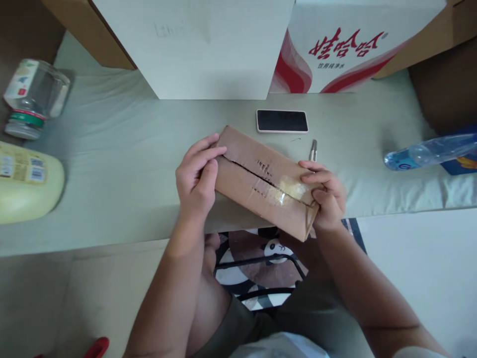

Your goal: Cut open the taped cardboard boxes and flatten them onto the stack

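Brown oblong cardboard box (pixel 246 186): your left fingers (pixel 209 154) and right fingers (pixel 317 177) grip its ends; hard squeezing could crumple it.

i have the box (pixel 261 174) between my hands, my left hand (pixel 197 174) at its far left end and my right hand (pixel 328 194) at its near right end, above the near part of the cloth-covered surface (pixel 119 199). beyond the box, the phone (pixel 282 121) lies on the cloth; right of it and nearer, a tool (pixel 314 149) sticks out just past my right hand. behind the phone stand the left carton (pixel 216 49) and, beside it, the right carton (pixel 335 72). well to my left are a jar (pixel 46 89) and, just nearer, a jug (pixel 33 191). well to my right lies a bottle (pixel 421 153), partly in front of a pack (pixel 456 166). lower down, nearer me, is the mat (pixel 242 243).
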A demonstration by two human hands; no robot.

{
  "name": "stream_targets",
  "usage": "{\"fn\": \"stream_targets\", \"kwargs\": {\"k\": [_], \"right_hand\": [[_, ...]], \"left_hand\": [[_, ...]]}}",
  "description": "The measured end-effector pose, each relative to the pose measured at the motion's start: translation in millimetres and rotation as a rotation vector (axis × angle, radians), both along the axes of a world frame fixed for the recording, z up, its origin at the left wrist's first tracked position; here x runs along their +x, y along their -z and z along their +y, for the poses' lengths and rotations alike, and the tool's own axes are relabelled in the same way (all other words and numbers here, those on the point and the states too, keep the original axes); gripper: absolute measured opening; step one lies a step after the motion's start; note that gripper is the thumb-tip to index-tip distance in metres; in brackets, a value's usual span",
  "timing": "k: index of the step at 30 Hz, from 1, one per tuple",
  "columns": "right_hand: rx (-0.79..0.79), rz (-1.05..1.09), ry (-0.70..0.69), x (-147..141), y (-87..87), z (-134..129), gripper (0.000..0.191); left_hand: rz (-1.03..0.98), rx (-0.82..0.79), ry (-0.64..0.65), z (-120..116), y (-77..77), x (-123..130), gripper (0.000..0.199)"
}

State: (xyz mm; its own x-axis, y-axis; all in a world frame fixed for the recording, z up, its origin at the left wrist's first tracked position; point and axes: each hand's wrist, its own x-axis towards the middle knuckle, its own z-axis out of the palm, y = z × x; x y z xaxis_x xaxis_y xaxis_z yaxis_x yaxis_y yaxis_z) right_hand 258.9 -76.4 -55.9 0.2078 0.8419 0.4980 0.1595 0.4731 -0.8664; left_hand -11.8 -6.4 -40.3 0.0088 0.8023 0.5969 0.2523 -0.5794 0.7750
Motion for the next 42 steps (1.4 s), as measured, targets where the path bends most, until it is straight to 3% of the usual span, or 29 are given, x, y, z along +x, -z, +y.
{"fn": "stream_targets", "kwargs": {"k": [5,11,17,21,26,32,37,42], "right_hand": [[0.017,0.006,0.011,-1.7,-1.3,0.4,0.025],[0.036,0.022,0.034,-4.4,1.1,3.7,0.023],[0.027,0.018,-0.001,-3.6,-3.1,5.0,0.043],[0.044,0.082,-0.057,-3.7,-6.1,2.2,0.043],[0.04,-0.115,0.013,-2.8,-7.9,0.5,0.05],[0.018,-0.162,-0.007,2.4,-5.2,0.8,0.026],[0.014,-0.159,-0.023,3.5,-4.3,1.0,0.025],[0.014,-0.152,-0.012,2.0,-5.7,0.9,0.021]], "left_hand": [[-0.025,-0.003,0.012,-0.5,2.3,1.6,0.026],[-0.136,-0.006,-0.007,1.1,10.9,6.4,0.039],[-0.19,0.026,-0.129,2.5,17.5,8.1,0.049],[-0.258,0.033,-0.149,-0.2,14.1,10.0,0.042],[-0.169,0.052,-0.184,-2.4,6.4,12.4,0.034],[-0.084,0.033,-0.207,2.1,7.0,12.0,0.04],[-0.062,0.073,-0.173,3.9,4.6,11.4,0.032],[-0.022,0.014,-0.167,2.4,3.3,9.5,0.031]]}}
